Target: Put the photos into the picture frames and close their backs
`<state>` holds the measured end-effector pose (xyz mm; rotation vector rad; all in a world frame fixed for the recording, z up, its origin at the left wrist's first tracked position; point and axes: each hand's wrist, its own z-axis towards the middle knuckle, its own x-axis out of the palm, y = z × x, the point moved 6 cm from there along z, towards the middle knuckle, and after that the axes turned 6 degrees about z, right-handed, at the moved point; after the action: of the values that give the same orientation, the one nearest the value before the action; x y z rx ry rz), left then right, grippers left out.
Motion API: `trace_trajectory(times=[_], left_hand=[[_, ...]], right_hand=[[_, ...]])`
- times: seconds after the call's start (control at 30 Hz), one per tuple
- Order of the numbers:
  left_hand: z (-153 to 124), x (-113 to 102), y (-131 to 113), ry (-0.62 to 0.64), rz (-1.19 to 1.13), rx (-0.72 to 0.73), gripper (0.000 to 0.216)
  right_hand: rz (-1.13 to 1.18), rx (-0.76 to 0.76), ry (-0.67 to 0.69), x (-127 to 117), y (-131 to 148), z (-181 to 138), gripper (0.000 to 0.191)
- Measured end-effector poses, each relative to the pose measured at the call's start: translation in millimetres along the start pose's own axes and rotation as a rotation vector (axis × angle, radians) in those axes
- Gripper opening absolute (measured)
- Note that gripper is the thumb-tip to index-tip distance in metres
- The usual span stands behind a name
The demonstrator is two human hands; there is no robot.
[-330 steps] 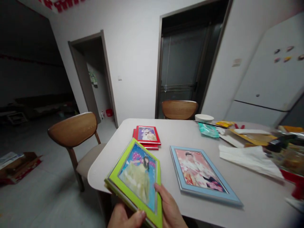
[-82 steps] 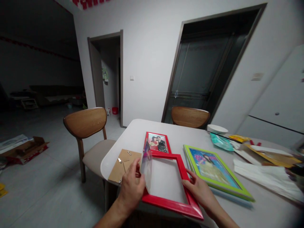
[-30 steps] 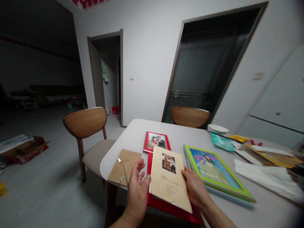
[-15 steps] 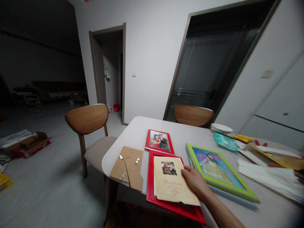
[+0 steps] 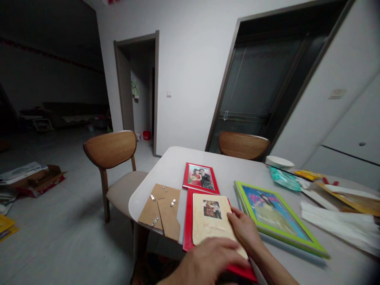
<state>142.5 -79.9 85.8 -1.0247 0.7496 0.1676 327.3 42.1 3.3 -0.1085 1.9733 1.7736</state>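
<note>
Both hands lay flat and open on the card (image 5: 208, 221): the left hand (image 5: 210, 259) at 6 o'clock, the right hand (image 5: 245, 231) at 3. The card sat in the red frame (image 5: 187, 221) on the worktop (image 5: 231, 170). It looked like the pressing-in step; the backing board (image 5: 160, 209), at 9 o'clock, probably belonged on top.

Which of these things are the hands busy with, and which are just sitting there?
In use:
- left hand and right hand, both on the cream photo card
- big red frame under the card
- brown backing board beside it

Just lying about:
- small red framed photo
- green framed picture
- white bowl
- teal packet
- papers
</note>
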Motion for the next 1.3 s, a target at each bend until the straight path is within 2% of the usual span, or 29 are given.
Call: trace_trajectory(times=[0.13,0.23,0.43,0.57,0.67,0.77,0.9,0.97,1.03,1.13,1.2,1.3], left_hand=[[13.5,10.1,45.1,0.085,0.241,-0.175,0.049],[12.1,22.9,64.4,0.123,0.319,-0.160,0.046],[10.2,33.6,70.5,0.178,0.357,-0.108,0.047],[9.7,31.4,63.8,0.175,0.363,-0.084,0.046],[1.6,18.6,67.4,0.165,0.389,-0.101,0.056],[-11.7,-12.5,92.8,0.105,0.471,-0.200,0.067],[-30.3,-67.0,145.8,-0.093,0.665,-0.433,0.065],[-36.3,-81.2,164.2,-0.132,0.706,-0.492,0.061],[-38.5,-85.6,171.9,-0.149,0.706,-0.474,0.055],[-39.4,-86.2,171.0,-0.196,0.678,-0.413,0.047],[-39.2,-86.4,167.7,-0.228,0.643,-0.389,0.044],[-34.6,-84.1,156.9,-0.244,0.587,-0.357,0.043]], right_hand=[[-0.076,-0.011,-0.017,1.5,3.9,1.1,0.047],[-0.140,-0.051,-0.047,1.7,10.1,1.7,0.046],[-0.328,-0.191,-0.021,7.1,22.9,-3.3,0.036],[-0.696,-0.267,-0.036,10.3,22.9,-9.1,0.032],[-0.795,-0.301,-0.055,10.3,20.1,-10.8,0.034],[-0.654,-0.388,-0.020,18.7,28.8,-17.8,0.036],[-0.340,-0.572,0.168,60.2,65.2,-50.5,0.031],[-0.382,-0.633,0.283,92.2,82.2,-72.3,0.031],[-0.494,-0.671,0.345,122.3,91.7,-89.6,0.035],[-0.592,-0.674,0.329,149.8,93.6,-98.6,0.038],[-0.532,-0.662,0.316,153.8,93.4,-96.9,0.040],[-0.349,-0.657,0.304,136.9,97.6,-92.5,0.045]])
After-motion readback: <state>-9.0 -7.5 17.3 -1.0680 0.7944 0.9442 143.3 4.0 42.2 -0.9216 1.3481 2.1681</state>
